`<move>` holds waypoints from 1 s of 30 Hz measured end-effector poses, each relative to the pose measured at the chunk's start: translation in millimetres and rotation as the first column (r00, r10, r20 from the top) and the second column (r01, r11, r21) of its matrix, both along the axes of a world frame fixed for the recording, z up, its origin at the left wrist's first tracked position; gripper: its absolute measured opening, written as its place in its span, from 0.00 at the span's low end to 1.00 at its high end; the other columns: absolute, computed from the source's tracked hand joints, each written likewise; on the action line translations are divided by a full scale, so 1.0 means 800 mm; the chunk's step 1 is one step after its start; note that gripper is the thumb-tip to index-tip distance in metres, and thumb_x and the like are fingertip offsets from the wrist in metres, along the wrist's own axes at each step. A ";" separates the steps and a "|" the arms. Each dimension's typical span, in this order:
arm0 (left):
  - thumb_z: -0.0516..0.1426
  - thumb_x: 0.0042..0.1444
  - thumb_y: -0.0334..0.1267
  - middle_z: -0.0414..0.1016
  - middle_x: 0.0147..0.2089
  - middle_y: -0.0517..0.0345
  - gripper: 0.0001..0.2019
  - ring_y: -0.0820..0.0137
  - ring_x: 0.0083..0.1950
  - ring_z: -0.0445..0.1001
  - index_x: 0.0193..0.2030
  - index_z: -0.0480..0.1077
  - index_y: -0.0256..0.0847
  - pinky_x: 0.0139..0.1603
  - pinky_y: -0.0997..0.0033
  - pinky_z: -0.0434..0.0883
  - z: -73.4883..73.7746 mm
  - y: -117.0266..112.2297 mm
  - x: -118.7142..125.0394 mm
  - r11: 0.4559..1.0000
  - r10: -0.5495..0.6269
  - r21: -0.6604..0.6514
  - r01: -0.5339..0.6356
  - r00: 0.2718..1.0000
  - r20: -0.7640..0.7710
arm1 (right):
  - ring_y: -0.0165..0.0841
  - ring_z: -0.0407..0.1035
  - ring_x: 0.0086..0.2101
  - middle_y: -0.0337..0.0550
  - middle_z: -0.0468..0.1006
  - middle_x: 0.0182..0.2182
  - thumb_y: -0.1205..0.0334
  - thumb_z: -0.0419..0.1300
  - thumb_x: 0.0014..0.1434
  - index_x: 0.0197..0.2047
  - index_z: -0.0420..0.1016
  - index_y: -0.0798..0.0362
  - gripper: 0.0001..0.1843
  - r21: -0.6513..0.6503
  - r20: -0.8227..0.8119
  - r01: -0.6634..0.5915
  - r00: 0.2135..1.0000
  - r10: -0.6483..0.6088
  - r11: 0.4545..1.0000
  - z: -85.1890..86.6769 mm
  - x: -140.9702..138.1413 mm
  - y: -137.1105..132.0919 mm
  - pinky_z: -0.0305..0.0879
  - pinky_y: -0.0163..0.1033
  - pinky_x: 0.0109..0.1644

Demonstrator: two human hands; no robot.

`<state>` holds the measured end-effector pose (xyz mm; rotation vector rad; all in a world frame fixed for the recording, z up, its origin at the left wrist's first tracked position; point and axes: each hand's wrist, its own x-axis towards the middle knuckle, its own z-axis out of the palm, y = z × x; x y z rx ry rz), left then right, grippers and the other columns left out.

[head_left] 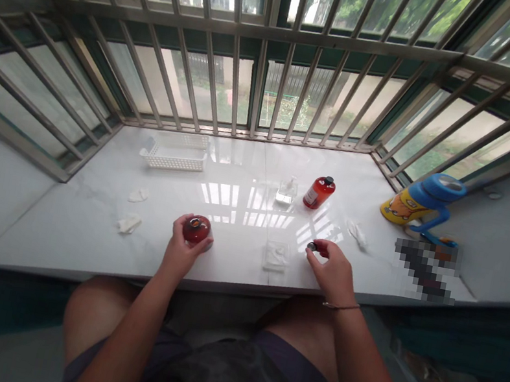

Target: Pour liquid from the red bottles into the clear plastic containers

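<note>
White plastic basket (175, 152) at back of our marble counter (51, 227), two crumpled wipes (129, 223) near front. Our left hand (182, 247) curled round squat red bottle (196, 229), fingers wrapped tight. Behind: clear pump bottle (287, 190), red bottle with black cap (319, 192). Clear square dish (277, 255) between hands. Our right hand (332, 272) pinching small black cap (312, 246), nearly closed. Another wipe (357, 234) further right, then yellow cartoon bottle with blue top (423, 201).
</note>
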<state>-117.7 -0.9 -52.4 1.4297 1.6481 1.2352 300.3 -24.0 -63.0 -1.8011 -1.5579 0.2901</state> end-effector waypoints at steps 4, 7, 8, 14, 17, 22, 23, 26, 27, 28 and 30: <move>0.73 0.53 0.54 0.76 0.63 0.46 0.40 0.53 0.59 0.82 0.67 0.61 0.48 0.64 0.45 0.78 0.004 0.007 0.021 0.998 -0.065 -0.006 0.065 0.998 -0.010 | 0.41 0.79 0.42 0.46 0.83 0.45 0.53 0.67 0.65 0.51 0.79 0.49 0.14 0.093 -0.029 -0.139 0.989 0.143 0.986 0.046 -0.032 -0.009 0.78 0.49 0.50; 0.72 0.53 0.55 0.76 0.63 0.46 0.41 0.53 0.59 0.82 0.68 0.61 0.48 0.63 0.45 0.78 0.003 0.010 0.045 0.990 -0.138 -0.020 0.139 0.990 0.028 | 0.41 0.78 0.44 0.46 0.82 0.47 0.59 0.65 0.67 0.53 0.79 0.47 0.12 0.162 -0.012 -0.276 0.960 0.281 0.948 0.082 -0.066 -0.011 0.78 0.49 0.52; 0.72 0.54 0.55 0.76 0.64 0.46 0.41 0.53 0.59 0.81 0.69 0.60 0.48 0.63 0.44 0.78 0.001 0.010 0.053 0.985 -0.167 -0.025 0.169 0.985 0.046 | 0.41 0.78 0.46 0.46 0.81 0.47 0.61 0.65 0.67 0.54 0.79 0.46 0.12 0.177 -0.010 -0.323 0.944 0.329 0.930 0.092 -0.079 -0.010 0.78 0.49 0.53; 0.73 0.55 0.51 0.73 0.67 0.44 0.41 0.52 0.64 0.78 0.69 0.58 0.47 0.70 0.45 0.72 -0.004 0.004 0.101 0.939 -0.344 0.012 0.344 0.936 0.078 | 0.42 0.77 0.49 0.46 0.80 0.49 0.69 0.64 0.66 0.59 0.76 0.45 0.20 0.147 -0.012 -0.548 0.831 0.556 0.823 0.118 -0.142 0.002 0.78 0.50 0.56; 0.72 0.56 0.48 0.74 0.67 0.44 0.40 0.53 0.64 0.79 0.70 0.57 0.48 0.67 0.47 0.74 -0.009 -0.003 0.116 0.906 -0.421 0.025 0.422 0.896 0.141 | 0.45 0.76 0.50 0.46 0.81 0.48 0.71 0.65 0.64 0.62 0.74 0.45 0.24 0.130 0.045 -0.587 0.809 0.587 0.799 0.118 -0.157 0.009 0.77 0.54 0.57; 0.73 0.55 0.43 0.76 0.66 0.44 0.41 0.52 0.64 0.79 0.70 0.57 0.48 0.66 0.47 0.75 -0.020 -0.008 0.125 0.886 -0.461 0.060 0.459 0.864 0.200 | 0.46 0.77 0.51 0.48 0.82 0.51 0.69 0.67 0.63 0.66 0.71 0.45 0.29 0.149 0.038 -0.565 0.823 0.566 0.811 0.114 -0.165 0.015 0.78 0.57 0.58; 0.73 0.55 0.43 0.76 0.66 0.44 0.41 0.52 0.63 0.80 0.70 0.57 0.48 0.65 0.47 0.75 -0.021 -0.008 0.125 0.887 -0.460 0.060 0.458 0.864 0.203 | 0.46 0.78 0.51 0.48 0.83 0.52 0.69 0.67 0.63 0.66 0.71 0.45 0.29 0.154 0.029 -0.560 0.826 0.563 0.814 0.113 -0.166 0.016 0.78 0.56 0.58; 0.73 0.55 0.43 0.76 0.66 0.43 0.41 0.51 0.62 0.80 0.70 0.58 0.47 0.65 0.46 0.76 -0.019 -0.008 0.125 0.888 -0.459 0.056 0.457 0.869 0.186 | 0.45 0.79 0.53 0.49 0.83 0.54 0.70 0.67 0.63 0.65 0.72 0.46 0.28 0.154 0.017 -0.554 0.829 0.558 0.818 0.111 -0.167 0.015 0.78 0.55 0.59; 0.73 0.55 0.43 0.76 0.66 0.43 0.41 0.51 0.63 0.80 0.70 0.58 0.47 0.65 0.46 0.75 -0.018 -0.008 0.125 0.887 -0.460 0.054 0.458 0.870 0.179 | 0.45 0.79 0.53 0.49 0.83 0.55 0.70 0.66 0.64 0.65 0.72 0.46 0.28 0.148 0.016 -0.555 0.829 0.560 0.818 0.111 -0.167 0.014 0.78 0.55 0.60; 0.73 0.55 0.43 0.76 0.66 0.43 0.41 0.51 0.63 0.80 0.70 0.58 0.47 0.65 0.46 0.75 -0.016 -0.008 0.124 0.886 -0.461 0.052 0.460 0.870 0.175 | 0.45 0.79 0.54 0.49 0.83 0.55 0.70 0.66 0.64 0.65 0.72 0.46 0.28 0.142 0.015 -0.558 0.827 0.562 0.818 0.112 -0.166 0.014 0.78 0.55 0.60; 0.72 0.56 0.44 0.76 0.67 0.43 0.41 0.51 0.64 0.80 0.71 0.57 0.47 0.66 0.47 0.75 -0.014 -0.009 0.124 0.885 -0.465 0.050 0.464 0.869 0.171 | 0.44 0.79 0.53 0.49 0.83 0.55 0.70 0.66 0.64 0.64 0.72 0.45 0.27 0.131 0.008 -0.560 0.826 0.564 0.818 0.116 -0.166 0.013 0.78 0.54 0.59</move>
